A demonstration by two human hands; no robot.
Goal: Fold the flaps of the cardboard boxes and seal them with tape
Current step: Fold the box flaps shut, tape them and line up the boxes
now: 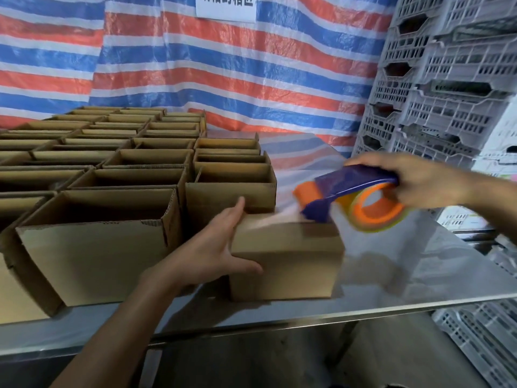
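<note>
Now, centre frame, the closed box [288, 256] sat on the tabletop [419, 275], left hand [221, 245] flat against its side, fingers straight; right hand [419, 180] gripped the tape dispenser [352, 200], nose on the box's top. Open boxes [112, 175] crowded the left.

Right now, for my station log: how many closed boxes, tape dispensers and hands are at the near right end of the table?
closed box: 1
tape dispenser: 1
hands: 2 (left hand, right hand)
Total: 4
</note>
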